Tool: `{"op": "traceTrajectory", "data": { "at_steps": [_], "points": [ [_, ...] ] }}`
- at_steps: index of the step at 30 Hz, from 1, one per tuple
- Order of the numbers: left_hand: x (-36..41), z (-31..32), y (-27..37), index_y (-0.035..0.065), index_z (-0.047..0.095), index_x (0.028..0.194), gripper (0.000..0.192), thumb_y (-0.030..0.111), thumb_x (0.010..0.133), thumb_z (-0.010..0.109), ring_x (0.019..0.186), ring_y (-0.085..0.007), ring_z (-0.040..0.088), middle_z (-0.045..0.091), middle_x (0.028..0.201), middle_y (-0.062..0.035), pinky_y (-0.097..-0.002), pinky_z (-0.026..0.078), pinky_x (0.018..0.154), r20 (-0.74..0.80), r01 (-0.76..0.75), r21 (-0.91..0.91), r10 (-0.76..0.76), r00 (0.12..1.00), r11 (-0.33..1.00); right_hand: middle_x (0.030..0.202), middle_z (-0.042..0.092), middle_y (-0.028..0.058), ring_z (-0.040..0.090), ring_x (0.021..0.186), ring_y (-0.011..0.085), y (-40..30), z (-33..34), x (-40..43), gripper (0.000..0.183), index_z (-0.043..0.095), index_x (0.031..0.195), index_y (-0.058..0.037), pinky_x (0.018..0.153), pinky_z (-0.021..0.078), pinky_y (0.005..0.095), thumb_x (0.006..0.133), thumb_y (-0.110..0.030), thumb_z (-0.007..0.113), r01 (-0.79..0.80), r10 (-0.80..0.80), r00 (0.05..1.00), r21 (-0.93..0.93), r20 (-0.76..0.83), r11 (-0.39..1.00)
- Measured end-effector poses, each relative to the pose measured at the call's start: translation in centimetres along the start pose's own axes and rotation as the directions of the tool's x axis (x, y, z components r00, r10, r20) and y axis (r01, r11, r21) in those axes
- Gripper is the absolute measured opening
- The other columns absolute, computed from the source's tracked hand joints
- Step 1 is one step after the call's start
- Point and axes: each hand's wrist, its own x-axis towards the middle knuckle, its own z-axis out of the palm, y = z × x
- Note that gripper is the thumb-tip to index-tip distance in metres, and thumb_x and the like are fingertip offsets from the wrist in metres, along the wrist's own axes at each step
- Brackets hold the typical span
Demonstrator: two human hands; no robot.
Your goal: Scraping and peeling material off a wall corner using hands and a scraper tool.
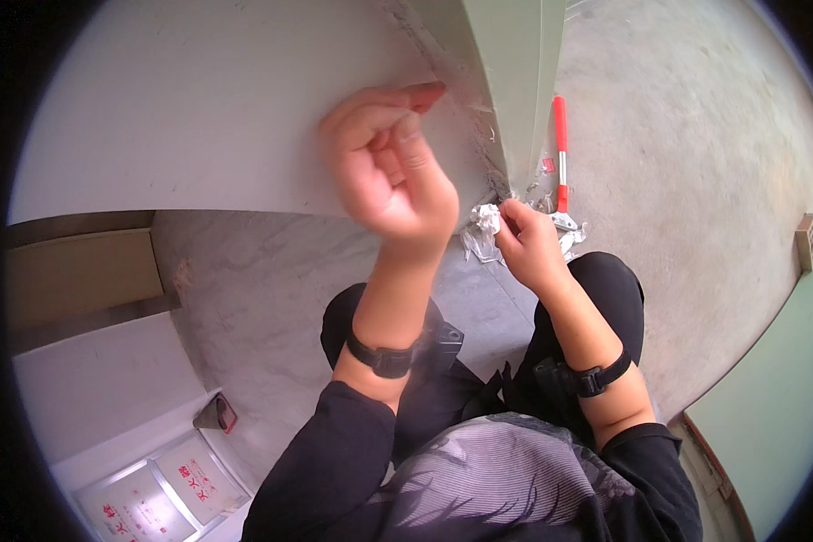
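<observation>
My left hand (394, 162) is raised in front of a white wall panel (230, 101), its index finger reaching towards the rough seam (464, 101) beside a pale green wall edge (515, 61). Its fingers are curled and slightly blurred; whether anything thin is between them is unclear. Low by the foot of that corner, my right hand (532, 240) grips a crumpled wad of white paper or film (486, 218). More torn white scraps (481, 245) lie under and beside it. A long scraper (561, 146) with a red handle and silver shaft rests just beyond the right hand.
Grey marbled tile (264, 271) is on the left, rough concrete floor (664, 169) on the right. At lower left stand a metal-framed cabinet (156, 488) with red writing and a small dark bin-like container (215, 413). A perforated brick (807, 242) sits by the green wall (779, 379).
</observation>
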Motion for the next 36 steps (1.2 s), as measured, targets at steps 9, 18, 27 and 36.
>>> {"op": "traceTrajectory", "data": {
  "at_steps": [9,18,27,36],
  "points": [
    [-1.0,-0.4,0.5,-0.0037,0.052,0.1,0.027,-0.006,0.075,0.064,0.08,-0.0159,0.056,0.053,0.097,-0.0114,-0.0266,0.05,0.072,0.262,-0.037,0.304,-0.046,0.964,0.952,0.056,0.049,0.019,0.05,0.053,0.0355,0.3,-0.1,0.0,0.022,0.045,0.067,0.0023,0.049,0.0388,0.0384,0.078,-0.013,0.056,-0.008,0.008,1.0,0.009,-0.012,1.0],
    [0.0,0.2,0.7,0.0018,0.06,0.081,0.013,-0.003,0.071,0.066,0.073,-0.0203,0.058,0.062,0.08,-0.0075,-0.0275,0.047,0.064,0.216,-0.193,0.385,0.115,0.97,0.903,0.056,0.05,0.0185,0.051,0.053,0.035,0.3,-0.1,-0.1,0.022,0.048,0.068,0.0023,0.05,0.0395,0.0377,0.078,-0.014,0.058,0.016,-0.016,1.0,0.025,-0.019,1.0],
    [-0.5,0.8,2.5,0.0043,0.058,0.082,0.012,-0.001,0.072,0.063,0.072,-0.0216,0.056,0.06,0.08,-0.0067,-0.0304,0.046,0.063,0.338,-0.22,0.116,0.17,0.926,0.968,0.056,0.05,0.0186,0.05,0.052,0.035,0.9,-0.1,-0.1,0.022,0.047,0.068,0.0027,0.049,0.039,0.0378,0.078,-0.014,0.058,0.04,-0.04,0.999,0.014,-0.036,0.999],
    [-2.2,-1.7,2.1,0.0,0.054,0.073,0.009,0.004,0.079,0.059,0.059,-0.018,0.051,0.054,0.068,-0.0078,-0.0266,0.042,0.056,0.263,0.165,0.18,-0.209,0.942,0.97,0.053,0.045,0.0124,0.041,0.048,0.0154,0.2,-0.1,-0.2,0.017,0.05,0.07,0.0028,0.047,0.0359,0.0305,0.081,-0.01,0.052,-0.079,0.083,0.996,0.181,-0.016,0.98]
  ]
}}
